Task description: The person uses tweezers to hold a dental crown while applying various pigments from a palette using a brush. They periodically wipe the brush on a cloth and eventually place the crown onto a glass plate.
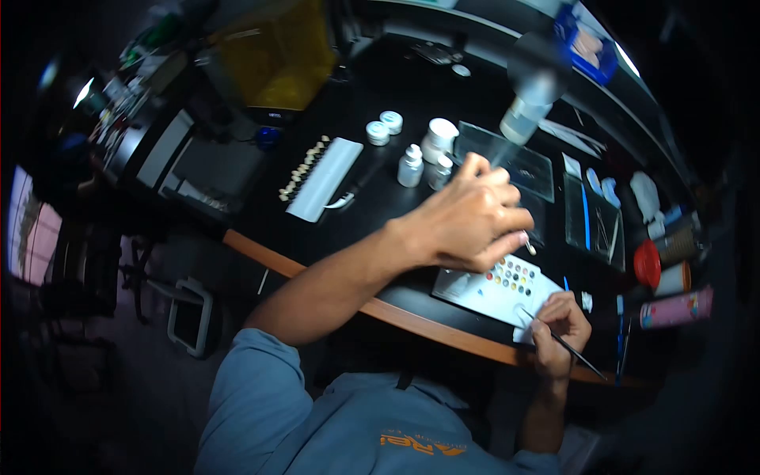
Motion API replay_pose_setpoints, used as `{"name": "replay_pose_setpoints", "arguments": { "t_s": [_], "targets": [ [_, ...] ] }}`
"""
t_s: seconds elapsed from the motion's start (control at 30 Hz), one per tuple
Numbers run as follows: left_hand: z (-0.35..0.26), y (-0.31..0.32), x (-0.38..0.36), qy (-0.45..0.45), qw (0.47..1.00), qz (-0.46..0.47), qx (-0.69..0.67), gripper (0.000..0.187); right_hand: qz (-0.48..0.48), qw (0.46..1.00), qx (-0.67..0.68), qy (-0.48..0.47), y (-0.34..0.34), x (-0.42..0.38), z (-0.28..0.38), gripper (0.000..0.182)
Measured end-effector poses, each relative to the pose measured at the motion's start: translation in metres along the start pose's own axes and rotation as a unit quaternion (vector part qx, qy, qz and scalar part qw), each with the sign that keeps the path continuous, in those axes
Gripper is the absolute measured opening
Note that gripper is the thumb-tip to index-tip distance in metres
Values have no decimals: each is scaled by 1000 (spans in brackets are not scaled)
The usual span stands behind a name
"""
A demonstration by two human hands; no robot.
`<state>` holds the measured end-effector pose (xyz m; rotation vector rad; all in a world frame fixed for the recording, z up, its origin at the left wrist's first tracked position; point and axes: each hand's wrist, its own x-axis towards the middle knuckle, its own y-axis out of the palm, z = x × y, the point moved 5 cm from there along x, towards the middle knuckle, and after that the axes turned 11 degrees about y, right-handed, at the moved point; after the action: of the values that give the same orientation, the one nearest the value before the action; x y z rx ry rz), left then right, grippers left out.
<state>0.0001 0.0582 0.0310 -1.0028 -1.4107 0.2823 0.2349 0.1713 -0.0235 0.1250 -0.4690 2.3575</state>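
My left hand (475, 218) reaches over the desk with fingers closed, pinching a small off-white tooth-shaped piece (530, 248) near the thumb tip; how it is held is partly hidden. Just below lies a white palette (461, 290) bearing several rows of coloured paint spots (513, 273). My right hand (564, 323) is at the palette's right edge, closed on a thin dark paintbrush (575, 355). The brush tip points up and left over the white surface.
Behind my left hand stand small bottles (410, 167) and a white jar (439, 140). A tooth shade guide (326, 180) lies to the left, near two round pots (378, 133). A lamp (529, 111) hangs above. At right are a tool tray (592, 214) and a pink cylinder (675, 309).
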Motion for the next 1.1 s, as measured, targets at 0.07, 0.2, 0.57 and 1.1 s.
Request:
{"name": "replay_pose_setpoints", "arguments": {
  "t_s": [0.07, 0.2, 0.57, 1.1],
  "targets": [
    [-1, 2, -2, -5, 1000, -8, 2, 23, 25, 1000, -7, -18, -6, 9, 3, 13],
    [-3, 2, -2, -10, 1000, 0, 11, 24, 82, 992, -31, -88, -9, 35, 24, 14],
    [-3, 13, -3, -6, 1000, 12, 9, 25, 34, 977, -23, -208, -33, 77, 58, 16],
    [-10, 5, 6, 23, 998, 36, -35, 35, 56, 958, 148, -239, 6, 58, 49, 20]
  ]
}}
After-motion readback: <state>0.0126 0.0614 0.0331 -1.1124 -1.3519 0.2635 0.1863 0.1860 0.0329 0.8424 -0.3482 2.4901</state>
